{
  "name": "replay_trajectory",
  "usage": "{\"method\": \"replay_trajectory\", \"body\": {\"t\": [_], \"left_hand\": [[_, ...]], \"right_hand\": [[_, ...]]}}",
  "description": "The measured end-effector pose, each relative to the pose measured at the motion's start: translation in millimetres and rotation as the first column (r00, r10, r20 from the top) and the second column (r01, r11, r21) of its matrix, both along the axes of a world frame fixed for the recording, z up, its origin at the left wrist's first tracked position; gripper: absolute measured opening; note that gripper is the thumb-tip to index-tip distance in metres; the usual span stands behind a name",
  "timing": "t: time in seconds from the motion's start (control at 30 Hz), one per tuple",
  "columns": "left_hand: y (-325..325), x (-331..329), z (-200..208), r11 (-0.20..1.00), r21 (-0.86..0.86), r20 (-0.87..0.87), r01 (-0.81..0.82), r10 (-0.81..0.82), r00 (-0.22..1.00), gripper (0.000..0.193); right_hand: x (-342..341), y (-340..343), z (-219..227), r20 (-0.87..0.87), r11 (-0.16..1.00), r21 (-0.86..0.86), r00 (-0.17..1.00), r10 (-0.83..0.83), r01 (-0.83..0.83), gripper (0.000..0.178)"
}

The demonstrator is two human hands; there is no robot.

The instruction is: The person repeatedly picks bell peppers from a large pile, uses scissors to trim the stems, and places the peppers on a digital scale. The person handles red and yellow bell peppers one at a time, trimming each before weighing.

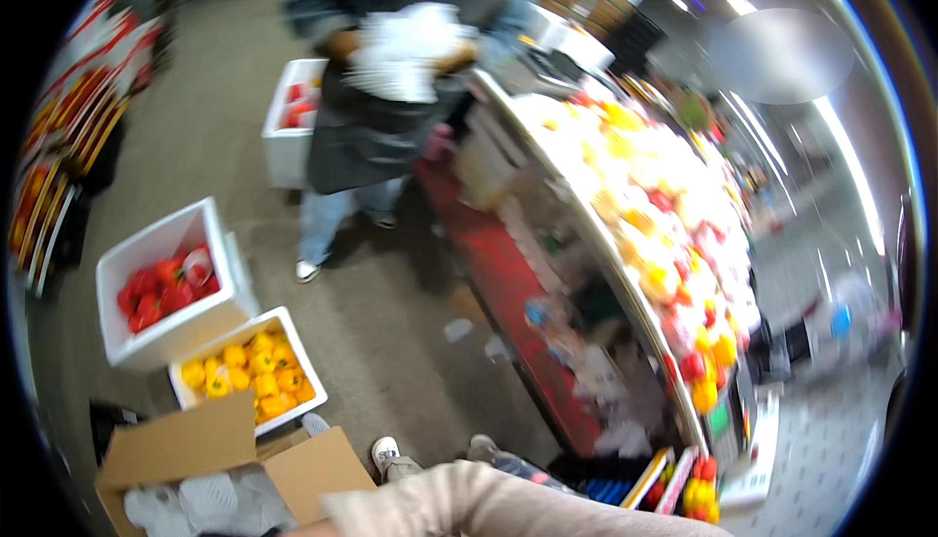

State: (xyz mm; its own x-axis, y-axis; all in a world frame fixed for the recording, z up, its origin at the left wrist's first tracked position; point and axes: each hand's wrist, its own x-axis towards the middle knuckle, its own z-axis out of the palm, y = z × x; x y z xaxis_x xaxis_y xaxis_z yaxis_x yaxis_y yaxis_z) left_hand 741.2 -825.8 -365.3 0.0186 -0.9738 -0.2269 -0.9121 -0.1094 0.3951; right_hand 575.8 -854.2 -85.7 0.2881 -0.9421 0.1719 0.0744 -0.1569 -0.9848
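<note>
Cannot tell closure of right hand (303, 531), judged nearer, cropped at lower edge; left hand unseen. Note white foam nets (208, 501) at ten o'clock, inside cardboard box (181, 437), long axis unclear. Farther, at eleven, find yellow peppers (262, 361) in white crate (307, 357).

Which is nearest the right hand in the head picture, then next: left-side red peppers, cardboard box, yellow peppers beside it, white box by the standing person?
From the right hand, mostly cut off:
1. Cardboard box, lower left.
2. Yellow peppers, just beyond it.
3. Red peppers, farther left.
4. White box, beside the standing person.
</note>
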Motion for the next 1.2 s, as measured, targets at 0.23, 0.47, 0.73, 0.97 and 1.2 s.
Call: {"method": "replay_trajectory", "body": {"t": [0.23,0.47,0.73,0.97,1.2], "left_hand": [[7.0,-133.2,180.9,0.995,-0.090,-0.707,0.050,-0.099,0.700,0.042],[124.0,-242.5,257.1,0.682,0.348,-0.926,0.643,0.144,0.348,0.031],[327.1,-391.3,247.5,0.191,0.084,-0.929,0.978,-0.340,0.146,0.022],[523.8,-454.5,313.3,0.010,0.010,-0.914,1.000,-0.406,0.013,0.011],[589.8,-475.5,289.6,0.004,0.099,-0.912,0.995,-0.399,0.093,0.016]], "right_hand": [[-142.6,103.3,154.1,-0.009,0.591,-0.698,0.820,-0.572,0.405,0.028],[-246.7,439.4,-40.9,-0.538,0.421,0.078,0.394,-0.745,0.904,0.031],[-263.9,851.7,3.3,-0.766,-0.627,-0.363,-0.604,-0.221,0.689,0.025],[-202.5,1150.4,59.0,-0.294,-0.757,-0.650,-0.941,0.165,0.070,0.022],[-173.9,1227.6,50.1,-0.852,-0.886,-0.428,-0.405,0.332,0.175,0.041]]}}
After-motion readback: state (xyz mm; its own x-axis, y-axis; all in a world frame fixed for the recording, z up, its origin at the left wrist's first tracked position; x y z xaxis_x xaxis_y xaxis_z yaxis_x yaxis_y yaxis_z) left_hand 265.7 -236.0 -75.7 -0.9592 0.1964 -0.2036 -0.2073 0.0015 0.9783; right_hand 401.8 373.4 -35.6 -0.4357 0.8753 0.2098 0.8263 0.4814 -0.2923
